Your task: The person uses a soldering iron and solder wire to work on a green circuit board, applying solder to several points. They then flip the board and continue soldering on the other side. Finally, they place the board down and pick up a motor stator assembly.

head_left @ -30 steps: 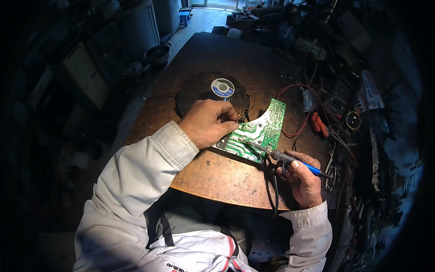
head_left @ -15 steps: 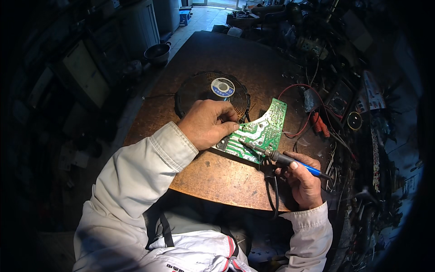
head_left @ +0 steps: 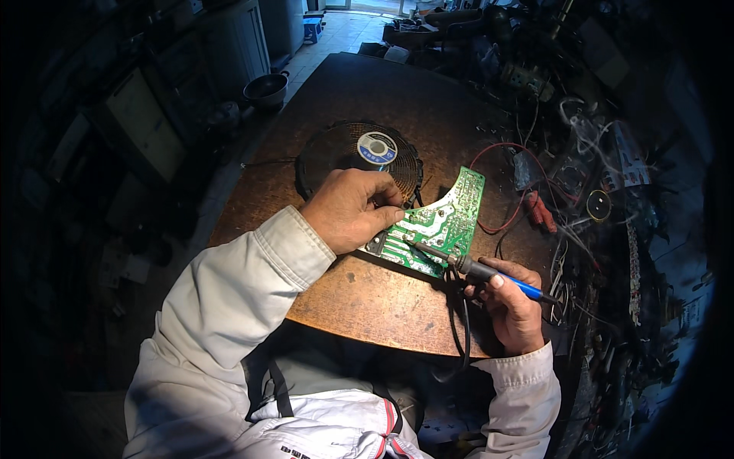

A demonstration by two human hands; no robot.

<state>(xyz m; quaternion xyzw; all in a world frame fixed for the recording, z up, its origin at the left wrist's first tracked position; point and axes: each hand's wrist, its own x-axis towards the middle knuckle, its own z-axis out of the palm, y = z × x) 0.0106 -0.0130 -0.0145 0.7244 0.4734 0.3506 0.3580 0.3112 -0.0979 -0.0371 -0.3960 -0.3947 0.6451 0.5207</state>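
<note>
A green circuit board (head_left: 459,200), its soldered side up, lies on the wooden table in front of me. My left hand (head_left: 355,208) is closed at the board's upper left edge, thumb and fingers pinched on it; the fingertips behind the edge are hidden. In my right hand (head_left: 514,300) is a soldering iron (head_left: 489,274) with a blue handle, held like a pen. Its tip rests at or just over the solder joints near the board's left part. Beyond my left hand, a solder spool (head_left: 376,148) sits on a round dark coil (head_left: 330,145).
The wooden table (head_left: 352,314) ends close to my lap. A black cable (head_left: 466,329) hangs over its near edge. Red leads with red clips (head_left: 541,213) lie to the right, beside a dark clutter of wires and parts. A bowl (head_left: 265,89) stands beyond the table's left side.
Pale wisps of smoke now show over the clutter at the right. Both hands, the board and the iron are almost where they were.
</note>
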